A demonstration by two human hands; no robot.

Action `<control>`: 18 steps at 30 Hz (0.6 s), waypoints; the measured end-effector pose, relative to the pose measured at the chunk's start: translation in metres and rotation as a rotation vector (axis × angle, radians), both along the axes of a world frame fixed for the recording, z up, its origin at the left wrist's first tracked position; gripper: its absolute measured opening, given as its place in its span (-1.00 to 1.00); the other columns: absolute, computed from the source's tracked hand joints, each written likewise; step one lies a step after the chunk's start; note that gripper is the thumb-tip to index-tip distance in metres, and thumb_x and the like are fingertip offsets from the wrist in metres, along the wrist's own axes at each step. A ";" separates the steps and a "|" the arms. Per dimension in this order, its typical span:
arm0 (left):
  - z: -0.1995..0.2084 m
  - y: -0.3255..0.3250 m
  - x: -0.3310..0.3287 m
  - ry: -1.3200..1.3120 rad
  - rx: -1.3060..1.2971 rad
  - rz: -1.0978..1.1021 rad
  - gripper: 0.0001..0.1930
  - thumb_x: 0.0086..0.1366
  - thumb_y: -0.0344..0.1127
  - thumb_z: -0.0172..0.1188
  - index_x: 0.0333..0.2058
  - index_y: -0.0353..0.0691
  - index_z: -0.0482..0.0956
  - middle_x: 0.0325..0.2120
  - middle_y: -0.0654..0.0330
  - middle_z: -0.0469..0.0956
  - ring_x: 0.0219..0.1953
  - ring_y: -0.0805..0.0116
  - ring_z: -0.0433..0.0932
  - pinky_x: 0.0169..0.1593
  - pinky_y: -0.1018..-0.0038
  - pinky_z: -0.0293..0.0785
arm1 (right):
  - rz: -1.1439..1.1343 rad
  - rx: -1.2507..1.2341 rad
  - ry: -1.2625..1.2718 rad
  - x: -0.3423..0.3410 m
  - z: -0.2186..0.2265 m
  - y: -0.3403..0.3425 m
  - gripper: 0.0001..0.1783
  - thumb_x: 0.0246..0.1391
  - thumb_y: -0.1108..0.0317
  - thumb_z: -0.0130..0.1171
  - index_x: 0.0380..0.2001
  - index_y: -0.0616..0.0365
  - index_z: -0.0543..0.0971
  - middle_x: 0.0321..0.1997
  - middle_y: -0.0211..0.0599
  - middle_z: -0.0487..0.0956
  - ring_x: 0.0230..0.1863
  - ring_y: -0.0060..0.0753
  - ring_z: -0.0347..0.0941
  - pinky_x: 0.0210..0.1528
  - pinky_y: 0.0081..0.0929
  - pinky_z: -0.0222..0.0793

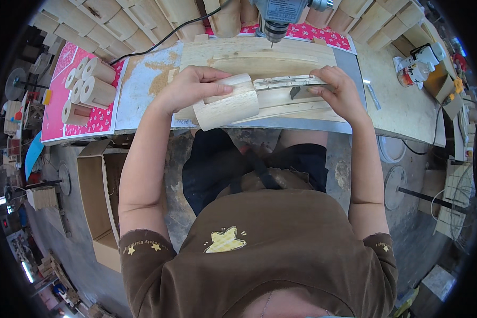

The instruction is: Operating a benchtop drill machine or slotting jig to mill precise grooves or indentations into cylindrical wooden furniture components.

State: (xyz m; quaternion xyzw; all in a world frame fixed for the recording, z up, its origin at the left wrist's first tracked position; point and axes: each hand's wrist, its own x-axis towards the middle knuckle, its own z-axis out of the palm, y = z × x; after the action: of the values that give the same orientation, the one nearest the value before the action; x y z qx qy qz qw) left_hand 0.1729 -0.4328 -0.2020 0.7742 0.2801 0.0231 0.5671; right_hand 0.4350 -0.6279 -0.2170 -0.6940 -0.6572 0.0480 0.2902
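My left hand (196,87) is closed on a pale wooden cylinder (230,110), its thumb lying along the top by a recessed slot. The cylinder rests tilted at the bench's front. My right hand (338,91) pinches the far right end of a narrow wooden strip (289,81) with dark marks on its edge. The strip's left end meets the cylinder's upper right side; whether it enters the slot I cannot tell. Under the strip, near my right thumb, a small dark flat piece (294,93) stands upright on the wooden board (270,57).
A drill press chuck (275,32) with a thin bit hangs behind the board. Several slotted wooden cylinders (98,91) stand at left on pink patterned sheeting. More wooden pieces (103,32) are stacked along the back. A cutter knife (373,95) and a white container (412,73) lie right. An open cardboard box (98,201) sits below.
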 end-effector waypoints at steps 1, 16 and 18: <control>-0.005 0.000 0.002 -0.031 -0.032 -0.007 -0.55 0.07 -0.21 0.30 -0.10 -0.37 0.52 -0.29 0.14 0.58 -0.28 0.51 0.51 -0.16 0.58 0.40 | -0.004 -0.003 0.000 0.001 -0.001 -0.001 -0.68 -0.21 0.46 0.25 -0.28 0.18 0.50 -0.39 -0.26 0.48 -0.26 -0.16 0.36 -0.17 -0.35 0.26; -0.055 -0.024 0.075 -0.725 -0.010 1.055 -0.48 0.33 0.05 -0.17 -0.39 -0.38 0.49 -0.42 0.13 0.50 -0.39 0.36 0.43 -0.26 0.49 0.34 | -0.028 0.058 -0.079 -0.027 -0.003 -0.002 -0.68 -0.22 0.34 0.26 -0.29 0.14 0.52 -0.40 -0.27 0.49 -0.27 -0.15 0.38 -0.21 -0.30 0.29; -0.066 -0.036 0.065 -0.660 0.044 1.015 -0.50 0.33 0.03 -0.16 -0.38 -0.38 0.47 -0.42 0.09 0.48 -0.38 0.33 0.42 -0.24 0.46 0.33 | -0.066 0.052 -0.080 -0.030 -0.003 -0.005 -0.68 -0.22 0.35 0.26 -0.29 0.13 0.52 -0.40 -0.27 0.49 -0.28 -0.17 0.39 -0.22 -0.30 0.29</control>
State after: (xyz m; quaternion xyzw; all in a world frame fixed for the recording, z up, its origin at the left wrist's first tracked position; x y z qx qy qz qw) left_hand 0.2375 -0.4693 -0.2684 0.5073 0.4232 0.5356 0.5259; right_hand 0.4053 -0.6332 -0.2197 -0.7088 -0.6460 -0.0065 0.2832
